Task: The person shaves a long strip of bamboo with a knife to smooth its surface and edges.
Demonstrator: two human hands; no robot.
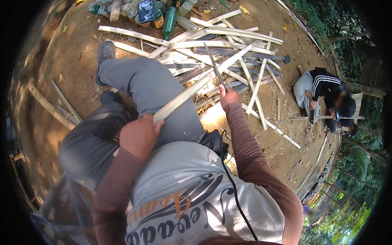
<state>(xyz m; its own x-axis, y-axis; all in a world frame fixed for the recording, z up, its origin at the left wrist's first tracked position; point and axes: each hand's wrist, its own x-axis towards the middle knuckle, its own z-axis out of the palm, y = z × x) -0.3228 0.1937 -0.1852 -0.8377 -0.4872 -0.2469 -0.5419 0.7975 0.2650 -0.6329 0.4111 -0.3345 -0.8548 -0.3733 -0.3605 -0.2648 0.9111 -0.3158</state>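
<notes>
Left hand (139,135) fingers gripping bamboo strip (181,99), right hand (228,97) fingers clasping knife (214,64), split bamboo pile (228,49) beyond

Two hands are seen, one bamboo strip (181,99) and one knife (214,63) being held above the pile of split bamboo (228,49). Beyond that pile one green bottle (169,18) is counted, and right of it one other person (326,98).

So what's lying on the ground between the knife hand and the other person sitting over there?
In the head view, between the right hand with the knife and the seated person, pale split bamboo strips cross over bare dirt and shavings.
</notes>
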